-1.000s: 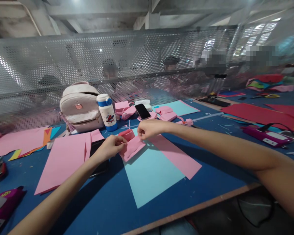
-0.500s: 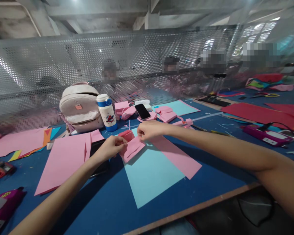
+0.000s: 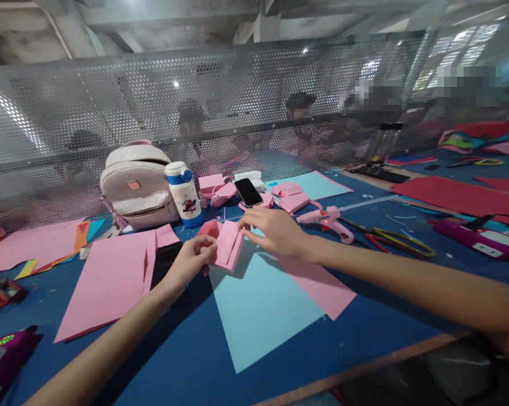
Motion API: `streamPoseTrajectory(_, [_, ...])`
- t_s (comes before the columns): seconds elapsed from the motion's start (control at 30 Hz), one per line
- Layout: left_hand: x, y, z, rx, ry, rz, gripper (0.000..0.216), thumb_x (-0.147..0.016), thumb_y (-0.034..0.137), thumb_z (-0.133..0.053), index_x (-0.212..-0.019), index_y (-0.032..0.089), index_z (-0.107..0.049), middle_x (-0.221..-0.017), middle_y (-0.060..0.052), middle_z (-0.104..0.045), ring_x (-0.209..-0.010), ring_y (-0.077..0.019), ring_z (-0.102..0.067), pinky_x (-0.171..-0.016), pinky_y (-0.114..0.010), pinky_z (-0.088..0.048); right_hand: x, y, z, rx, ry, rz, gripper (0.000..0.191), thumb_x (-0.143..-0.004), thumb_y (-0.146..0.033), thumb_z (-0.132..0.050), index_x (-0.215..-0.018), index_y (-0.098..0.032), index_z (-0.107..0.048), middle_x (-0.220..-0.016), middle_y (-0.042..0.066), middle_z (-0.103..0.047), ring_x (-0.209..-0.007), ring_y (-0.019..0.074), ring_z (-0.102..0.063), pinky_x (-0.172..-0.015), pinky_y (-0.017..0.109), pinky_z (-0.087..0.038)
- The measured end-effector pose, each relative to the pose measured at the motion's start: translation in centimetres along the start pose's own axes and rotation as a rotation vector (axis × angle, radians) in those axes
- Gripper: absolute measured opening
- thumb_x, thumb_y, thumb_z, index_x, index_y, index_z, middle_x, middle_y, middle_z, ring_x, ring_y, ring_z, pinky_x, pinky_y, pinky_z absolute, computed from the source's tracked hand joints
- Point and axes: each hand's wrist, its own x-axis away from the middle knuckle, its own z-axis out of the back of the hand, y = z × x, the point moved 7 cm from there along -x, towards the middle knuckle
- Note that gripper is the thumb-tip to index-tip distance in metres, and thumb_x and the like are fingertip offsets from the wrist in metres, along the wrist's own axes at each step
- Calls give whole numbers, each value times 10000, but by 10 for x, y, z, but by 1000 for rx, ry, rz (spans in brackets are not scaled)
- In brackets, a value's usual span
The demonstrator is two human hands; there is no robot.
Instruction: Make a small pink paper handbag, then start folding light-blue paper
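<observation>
A folded pink paper piece (image 3: pixel 228 243) is held between my two hands, above a light blue sheet (image 3: pixel 265 310). My left hand (image 3: pixel 195 254) pinches its left side, fingers closed. At its upper right edge, my right hand (image 3: pixel 269 230) grips with thumb and fingertips. The piece looks like a small flat box with a flap; a darker pink part shows behind it. Under my right forearm lies a pink paper strip (image 3: pixel 322 287), partly over the blue sheet. A stack of pink paper (image 3: pixel 106 276) rests left of my left hand.
A pink glue gun (image 3: pixel 328 221) and yellow-handled scissors (image 3: pixel 402 242) lie right of my right hand. Behind stand a white bottle (image 3: pixel 184 197), a pale backpack (image 3: pixel 138 186), a phone (image 3: pixel 248 192) and several folded pink paper pieces (image 3: pixel 292 197). A perforated metal screen (image 3: pixel 237 84) runs behind the table.
The pink paper piece has turned more upright and looks narrower, more box-like. My right hand has shifted slightly right and its fingers have extended. The glue gun and scissors show more fully.
</observation>
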Motion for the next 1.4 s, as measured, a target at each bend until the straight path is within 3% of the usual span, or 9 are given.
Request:
streamPoseTrajectory(0.13, [8, -2, -10, 57, 93, -36, 478, -798, 604, -647, -976, 184, -505, -532, 110, -404, -436, -77, -440, -473, -199, -438, 33, -3, -4, -88, 168, 209, 308, -1004, -231, -457, -1283, -170, -572, -1200, 122, -633, -1114, 247, -549, -951, 395, -445])
streamPoseTrajectory(0.27, [16, -3, -26, 77, 124, -47, 470, -798, 597, -649, -987, 196, -493, -551, 89, -489, -442, -88, -478, -463, -196, -426, 61, 3, -24, -85, 176, 253, 470, -988, -228, -472, -1455, -208, -425, -1343, 142, -547, -1285, 279, -462, -1068, 476, -403])
streamPoseTrajectory(0.37, [20, -6, -36, 70, 125, -38, 455, -815, 601, -632, -985, 202, -495, -558, 75, -514, -445, -98, -490, -459, -203, -437, 72, 12, -31, -173, 197, 200, 535, -988, -282, -473, -1508, -258, -349, -1396, 139, -501, -1327, 295, -436, -1100, 504, -380])
streamPoseTrajectory(0.53, [25, -6, -42, -74, 147, -124, 289, -898, 466, -587, -1009, 201, -551, -617, 26, -617, -461, -112, -537, -451, -200, -433, 76, 37, -30, -485, 296, -61, 484, -989, -386, -518, -1443, -287, -383, -1379, 128, -470, -1307, 291, -437, -1079, 474, -411])
streamPoseTrajectory(0.63, [29, -1, -41, -207, 187, -236, 177, -916, 360, -578, -1012, 214, -607, -566, 37, -615, -441, -122, -561, -453, -204, -438, 76, 43, -33, -627, 302, -128, 374, -982, -382, -551, -1332, -277, -468, -1255, 99, -530, -1182, 260, -503, -996, 415, -453])
streamPoseTrajectory(0.77, [34, 5, -40, -346, 218, -338, 161, -905, 290, -594, -1032, 232, -675, -642, 12, -693, -473, -135, -617, -500, -216, -489, 74, 46, -36, -727, 268, -164, 209, -976, -337, -576, -1168, -260, -546, -1117, 69, -559, -1048, 229, -533, -903, 366, -459])
streamPoseTrajectory(0.93, [38, 8, -40, -472, 225, -414, 190, -921, 287, -595, -1034, 244, -741, -765, -37, -766, -577, -172, -702, -569, -235, -553, 71, 47, -38, -788, 235, -173, 108, -981, -300, -561, -1082, -262, -551, -1060, 49, -554, -1013, 215, -537, -899, 360, -441])
streamPoseTrajectory(1.13, [47, 19, -43, -573, 256, -643, 188, -960, 202, -584, -1108, 236, -694, -854, -24, -788, -589, -129, -717, -581, -184, -547, 69, 48, -43, -820, 198, -157, 51, -979, -273, -546, -1024, -256, -527, -985, 31, -550, -915, 197, -528, -855, 355, -428])
streamPoseTrajectory(1.4, [46, 20, -44, -571, 209, -653, 226, -988, 167, -533, -1180, 222, -641, -844, 2, -767, -650, -90, -709, -622, -127, -519, 67, 47, -46, -822, 180, -152, 87, -955, -194, -535, -1017, -251, -512, -978, 16, -539, -894, 176, -516, -860, 342, -413])
